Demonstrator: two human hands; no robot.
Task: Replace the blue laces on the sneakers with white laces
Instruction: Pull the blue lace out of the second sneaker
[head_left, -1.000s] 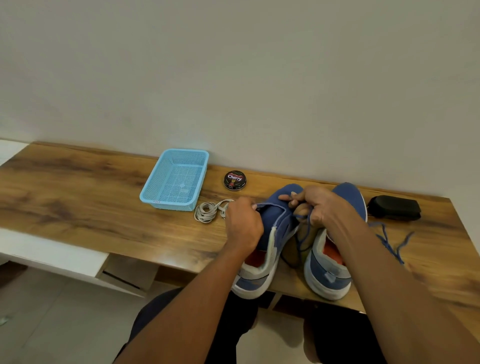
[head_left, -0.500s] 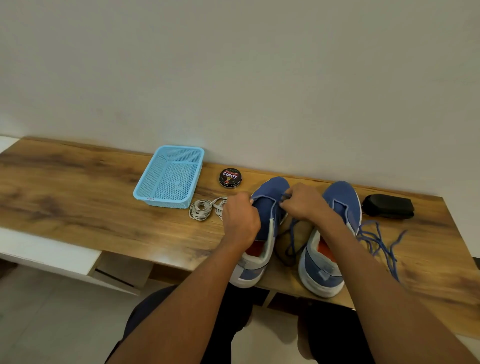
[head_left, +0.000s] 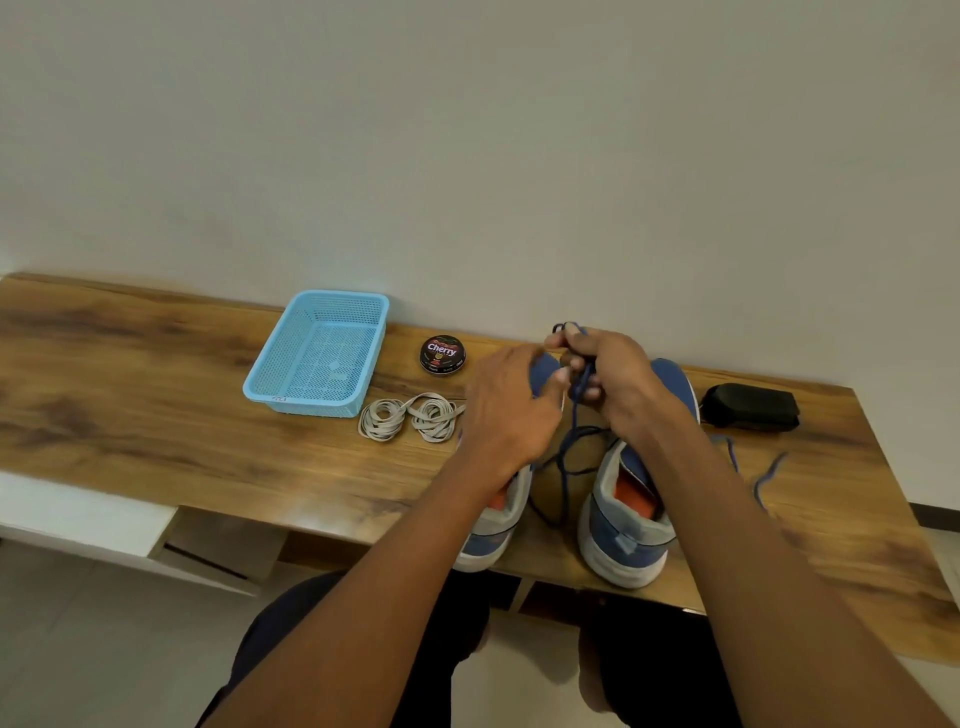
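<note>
A wooden table (head_left: 156, 395) is placed against the wall. On it a light blue basket (head_left: 317, 353), a round black tin (head_left: 442, 354), two coils of white laces (head_left: 410, 415), two blue sneakers (head_left: 631, 519) with heels at the near edge, a loose blue lace (head_left: 763, 475) and a black object (head_left: 750, 407) are seen.

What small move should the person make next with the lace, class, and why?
Probably keep drawing the blue lace up and away with the right hand while the left hand steadies the left sneaker. The lace runs from that grip down between the sneakers, and the white laces lie unused.
</note>
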